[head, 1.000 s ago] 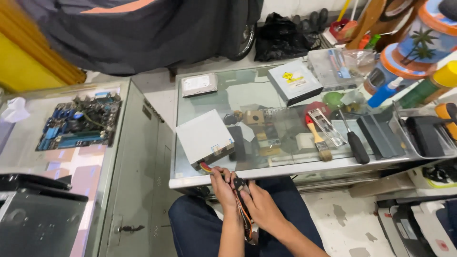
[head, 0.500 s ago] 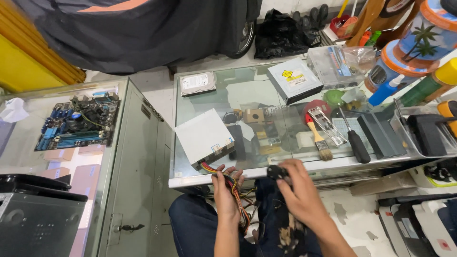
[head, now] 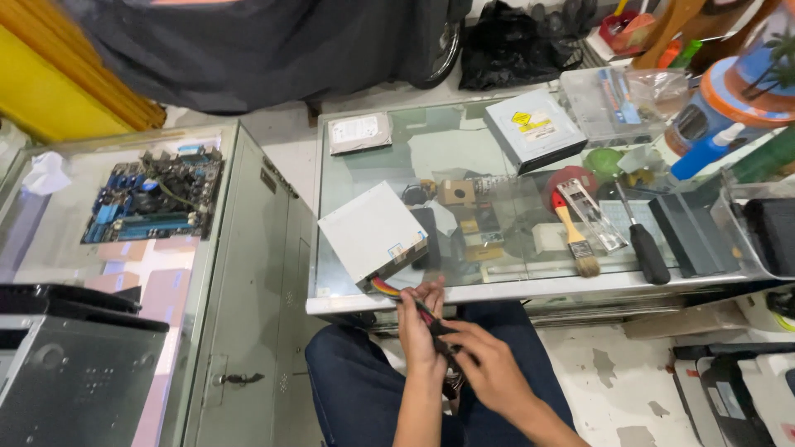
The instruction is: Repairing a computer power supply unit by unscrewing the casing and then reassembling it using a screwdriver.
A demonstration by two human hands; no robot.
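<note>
My left hand [head: 421,327] grips a bundle of coloured cables [head: 396,292] that comes out of a white power supply box [head: 373,232] lying on the glass table [head: 497,288]. My right hand [head: 484,364] holds the black end of the same bundle just below the left hand, over my lap. Both hands sit close together, below the table's front edge.
On the glass lie a paintbrush [head: 574,236], a black-handled screwdriver [head: 643,244], a metal bracket [head: 593,213], an optical drive [head: 534,128] and a hard drive [head: 359,132]. A blue motherboard [head: 156,194] lies on the left cabinet. A computer case [head: 74,364] stands bottom left.
My right hand had reached up to the table edge half a second ago; it has come back down onto the cable bundle beside the left hand.
</note>
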